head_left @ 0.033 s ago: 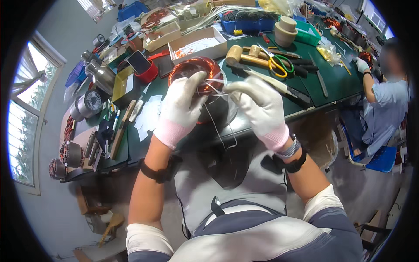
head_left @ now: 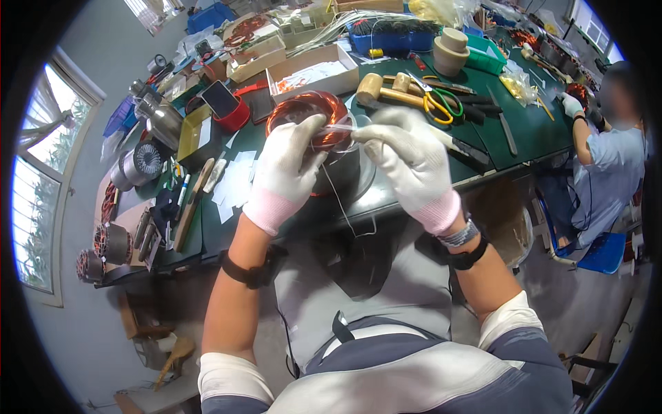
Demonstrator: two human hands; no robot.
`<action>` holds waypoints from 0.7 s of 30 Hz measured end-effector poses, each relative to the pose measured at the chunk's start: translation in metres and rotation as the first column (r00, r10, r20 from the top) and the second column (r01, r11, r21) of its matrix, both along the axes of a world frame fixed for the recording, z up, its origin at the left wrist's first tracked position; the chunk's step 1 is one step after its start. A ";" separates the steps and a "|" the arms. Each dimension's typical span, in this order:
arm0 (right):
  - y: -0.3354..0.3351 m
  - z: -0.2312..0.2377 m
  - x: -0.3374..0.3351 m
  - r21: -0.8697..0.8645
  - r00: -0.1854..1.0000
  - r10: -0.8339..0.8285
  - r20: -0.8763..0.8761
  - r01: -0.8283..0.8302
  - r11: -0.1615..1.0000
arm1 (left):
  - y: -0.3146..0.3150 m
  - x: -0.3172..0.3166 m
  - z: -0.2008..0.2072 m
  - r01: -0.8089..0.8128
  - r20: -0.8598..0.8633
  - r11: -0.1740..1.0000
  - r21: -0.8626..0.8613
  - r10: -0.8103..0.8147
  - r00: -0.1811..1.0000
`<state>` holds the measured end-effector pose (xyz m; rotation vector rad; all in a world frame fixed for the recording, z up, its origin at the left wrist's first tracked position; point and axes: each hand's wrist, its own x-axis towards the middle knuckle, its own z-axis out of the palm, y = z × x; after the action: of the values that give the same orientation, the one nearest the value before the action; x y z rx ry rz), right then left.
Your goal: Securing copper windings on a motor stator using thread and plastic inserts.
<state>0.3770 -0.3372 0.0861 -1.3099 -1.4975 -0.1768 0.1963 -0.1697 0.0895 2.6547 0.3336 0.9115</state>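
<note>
A motor stator with thick copper windings (head_left: 334, 109) stands at the bench's front edge. My left hand (head_left: 286, 162), in a white glove with a pink cuff, rests against its near left side, thumb and fingers pinched on a thin white cord (head_left: 338, 128). My right hand (head_left: 410, 159), gloved alike, pinches the cord's other side just right of the windings. The cord is drawn short and straight between the two hands. A bent length of white cord (head_left: 336, 196) dangles below the stator, over the bench edge. The fingertips partly hide where the cord meets the coil.
Right of the stator lie a wooden mallet (head_left: 370, 88), scissors (head_left: 438, 107) and a long blade (head_left: 507, 124). Paper pieces (head_left: 236, 181) and a wooden stick (head_left: 194, 203) lie left. Behind is a box of white strips (head_left: 314, 72). A co-worker (head_left: 610, 159) sits far right.
My right hand has shifted slightly and its fingers have curled closer in. The loose loops of cord between my hands have drawn into a straight line. My left hand stays put.
</note>
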 end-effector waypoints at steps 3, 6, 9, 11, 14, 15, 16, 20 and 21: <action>-0.044 0.036 -0.011 0.094 0.929 0.229 -0.292 -0.210 0.973 | -0.002 -0.006 0.003 -0.020 -0.002 1.000 -0.019 0.020 1.000; -0.132 0.015 -0.013 0.100 0.435 0.496 -0.751 -0.668 0.737 | 0.004 -0.010 -0.001 0.009 0.045 0.999 0.033 -0.010 0.999; -0.210 -0.171 0.023 -0.696 0.959 -0.272 -0.083 0.139 0.704 | 0.001 0.001 0.006 0.069 0.039 0.996 0.052 -0.071 0.997; -0.368 -0.321 0.056 -0.907 0.886 -0.207 0.415 0.387 -0.165 | -0.002 -0.003 0.005 0.049 0.055 0.996 0.076 -0.053 0.997; -0.654 -0.387 0.097 -0.699 0.708 -0.289 0.644 0.392 -0.598 | 0.012 -0.019 -0.017 -0.004 0.073 0.998 0.059 0.000 0.997; -0.673 -0.389 0.104 -0.648 0.770 -0.252 0.586 0.258 -0.717 | 0.014 -0.002 -0.013 0.051 0.075 0.995 0.082 -0.057 0.996; -0.661 -0.380 0.099 -0.577 0.853 -0.218 0.474 0.114 -0.809 | 0.006 0.004 -0.005 0.091 0.039 0.991 0.103 -0.096 0.995; -0.392 -0.298 0.096 -0.819 0.754 -0.532 0.386 0.545 0.179 | 0.005 -0.011 -0.005 0.024 0.058 0.978 0.205 -0.036 0.998; -0.306 -0.245 0.083 -0.851 0.834 -0.524 0.170 0.393 0.350 | 0.002 -0.006 -0.004 0.008 0.034 0.980 0.200 -0.015 0.999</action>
<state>0.4597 -0.6431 -0.1585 -2.5343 -1.0198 0.3853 0.1899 -0.1673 0.0859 2.8143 0.2295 1.0364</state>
